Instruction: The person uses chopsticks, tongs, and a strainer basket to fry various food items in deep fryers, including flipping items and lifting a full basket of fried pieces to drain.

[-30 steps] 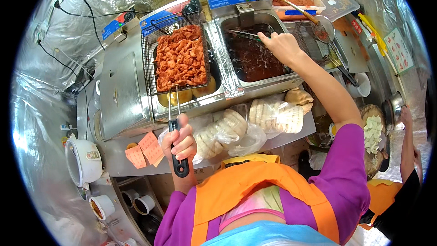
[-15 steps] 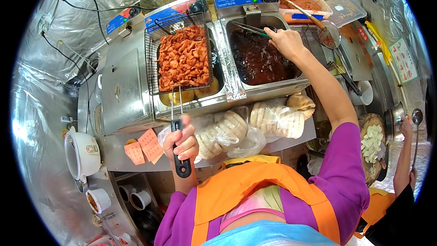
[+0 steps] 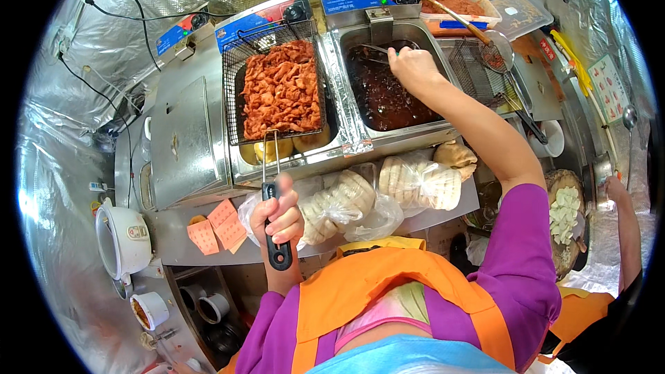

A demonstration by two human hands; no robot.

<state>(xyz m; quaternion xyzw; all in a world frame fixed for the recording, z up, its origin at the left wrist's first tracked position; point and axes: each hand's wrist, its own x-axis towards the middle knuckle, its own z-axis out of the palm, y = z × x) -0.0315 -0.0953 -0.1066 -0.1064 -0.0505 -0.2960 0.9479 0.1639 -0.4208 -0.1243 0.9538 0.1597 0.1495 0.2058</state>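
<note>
My left hand [image 3: 280, 218] is closed round the black handle of a wire fry basket [image 3: 231, 100]. Reddish-brown fried meat pieces [image 3: 280, 90] fill the basket, which is raised over the left fryer vat. Beneath it, pale yellow round pieces [image 3: 312, 140] show in part. My right hand [image 3: 417, 69] grips thin metal tongs [image 3: 374, 48] above the right fryer vat [image 3: 410, 131]. The tongs' tips are at the dark, bubbling oil [image 3: 395, 100] near the vat's far left; my fingers partly hide their green grip.
Bagged flatbreads [image 3: 419, 183] line the counter's front edge beside pink paper slips [image 3: 225, 221]. An empty wire basket [image 3: 478, 69], a strainer [image 3: 495, 55] and a tub of red minced food [image 3: 457, 5] stand to the right. Another person's hand [image 3: 615, 190] is at far right, near chopped white vegetables [image 3: 564, 215].
My right hand has shifted slightly left and down, bringing the tongs lower toward the oil. The basket stays nearly in place. At far right, the other person's ladle has moved up.
</note>
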